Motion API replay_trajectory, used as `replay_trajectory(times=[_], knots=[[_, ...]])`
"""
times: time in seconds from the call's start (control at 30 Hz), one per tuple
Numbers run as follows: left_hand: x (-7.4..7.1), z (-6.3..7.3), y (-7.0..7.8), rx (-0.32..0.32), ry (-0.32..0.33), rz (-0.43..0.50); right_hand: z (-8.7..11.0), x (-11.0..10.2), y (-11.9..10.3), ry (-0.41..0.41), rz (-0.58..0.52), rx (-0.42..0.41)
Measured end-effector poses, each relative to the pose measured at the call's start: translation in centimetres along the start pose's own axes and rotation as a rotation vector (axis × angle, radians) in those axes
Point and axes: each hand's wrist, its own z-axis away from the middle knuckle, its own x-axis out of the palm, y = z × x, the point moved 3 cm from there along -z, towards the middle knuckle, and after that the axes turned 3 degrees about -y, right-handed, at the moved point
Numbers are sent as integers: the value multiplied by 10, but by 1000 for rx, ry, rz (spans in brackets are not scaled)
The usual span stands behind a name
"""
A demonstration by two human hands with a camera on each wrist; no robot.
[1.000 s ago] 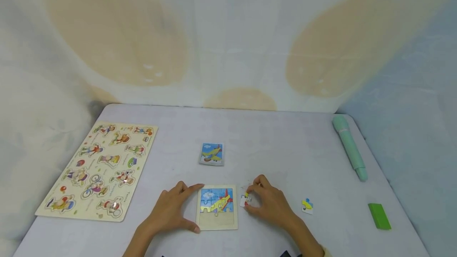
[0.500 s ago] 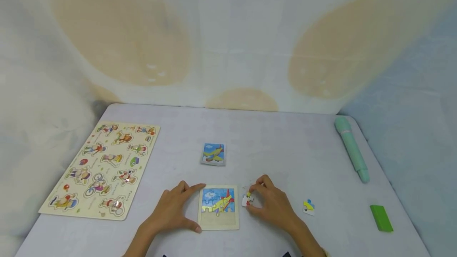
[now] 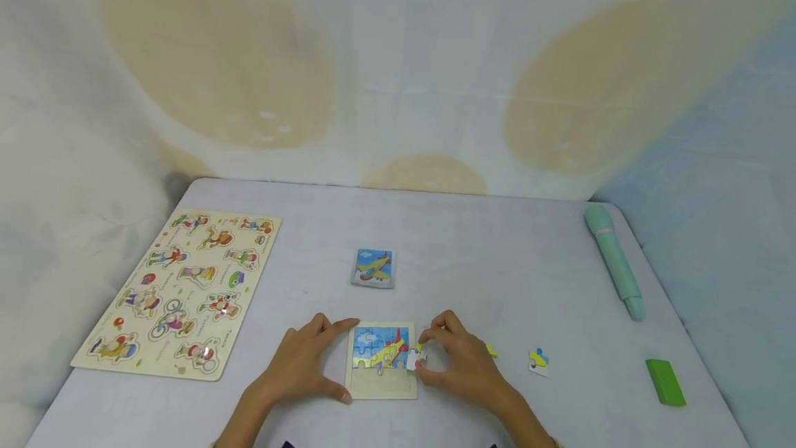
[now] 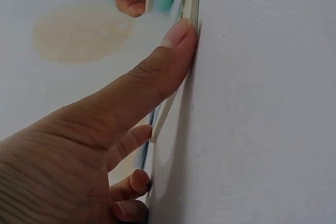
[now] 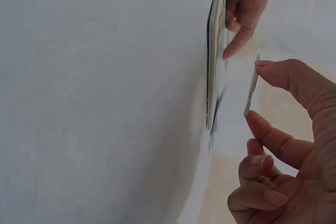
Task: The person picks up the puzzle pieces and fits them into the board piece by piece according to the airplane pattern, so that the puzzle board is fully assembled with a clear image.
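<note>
My left hand holds the small wooden puzzle tray by its left side, index finger at the far corner and thumb at the near corner. Joined pieces with a yellow plane on blue sky fill the tray's upper part; bare wood shows below. My right hand pinches a puzzle piece between thumb and index finger, over the tray's right edge. The right wrist view shows this piece edge-on, raised off the table. A loose puzzle piece lies to the right; another yellow piece is partly hidden behind the right hand.
Beyond the tray lies a small plane picture card. A large wooden picture board covers the table's left side. At the right are a mint-green stick-shaped thing and a green block. Cloth walls surround the table.
My right hand has carried the pinched piece left, from beside the tray to over its right edge. A yellow piece now shows behind that hand. The left hand keeps its place.
</note>
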Motion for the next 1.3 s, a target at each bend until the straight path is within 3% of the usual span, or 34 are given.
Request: replay_trajectory(times=[0.3,0.73,0.93,1.13,1.3], knots=[[1,-1,-1,-3,-6,1,-2,10,-23,-87,15,-77],[-1,1,0,2,1,8,-13,20,-46,-122,-23,-174],[-3,2,2,26,7,25,-19,32,-55,-189,40,-179],[-3,2,1,40,16,23,-23,38,-63,-200,122,-215],[-1,0,-1,32,15,13,-27,41,-65,-247,161,-182]])
